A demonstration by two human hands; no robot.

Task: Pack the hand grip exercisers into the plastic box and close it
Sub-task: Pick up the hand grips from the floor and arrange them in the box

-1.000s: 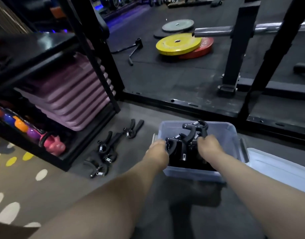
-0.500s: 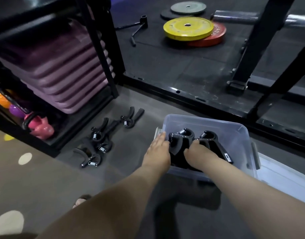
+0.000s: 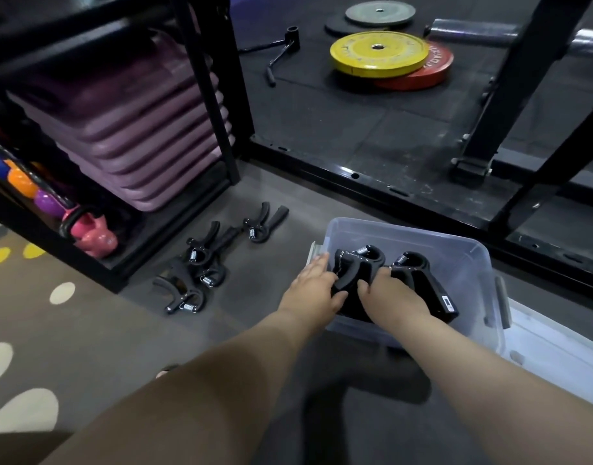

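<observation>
**Two Hands in the Box, More Grips Left on the Floor**

The clear plastic box (image 3: 456, 250) sat open on the gym floor. The packed hand grip exercisers (image 3: 358, 268) lay black and piled inside it. The left hand (image 3: 313, 286) had its fingers straight along the box's left rim and its thumb against the nearest grip, probably to steady the box. The right hand (image 3: 394, 295) was curled over the handles, and it seemed to be gripping them to seat them low enough for the lid.

The loose hand grip exercisers (image 3: 201, 260) lay in a tangle near the storage rack (image 3: 217, 95), well apart from the box, so the packing looked about half done. The lid (image 3: 557, 350) rested just beside the box on the right, within easy reach for closing.

The right fingertips were hidden behind the knuckles, so the hold could not be confirmed. The dark pile hid how many grips were in the box. The floor cluster overlapped too much to count, and the frame edge cut off the lid.
</observation>
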